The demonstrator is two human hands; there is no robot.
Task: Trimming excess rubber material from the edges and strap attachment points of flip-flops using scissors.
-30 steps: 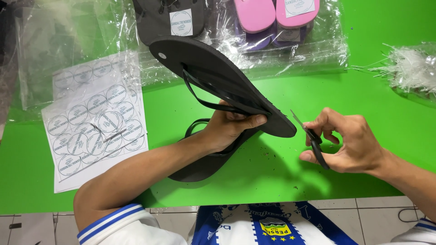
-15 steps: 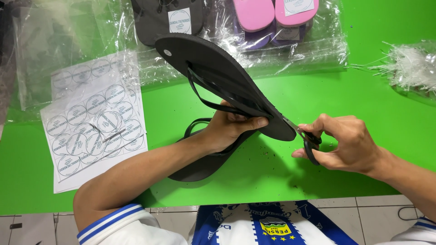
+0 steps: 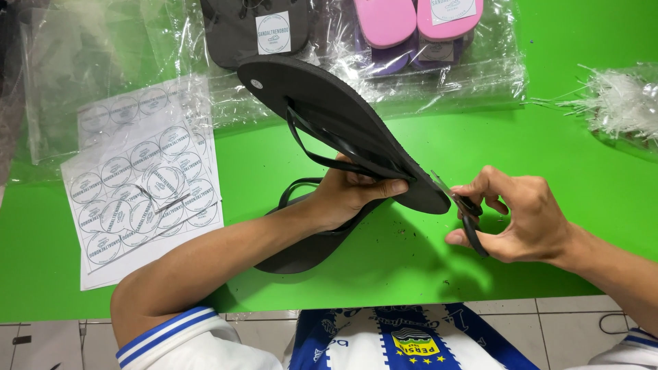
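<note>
Head view: left hand [image 3: 353, 195] is clamped around a black flip-flop [image 3: 343, 120], tilting it up off the green table [image 3: 548, 137] so its heel edge meets the scissors [image 3: 460, 209] gripped in the right hand [image 3: 524, 219]. Second sandal [image 3: 308, 247] lies underneath, near the front edge.

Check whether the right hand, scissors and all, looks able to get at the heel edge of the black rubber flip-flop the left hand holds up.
Probably yes: the right hand has the black-handled scissors at the black rubber flip-flop heel edge, nothing between; the left hand grips further up.
</note>
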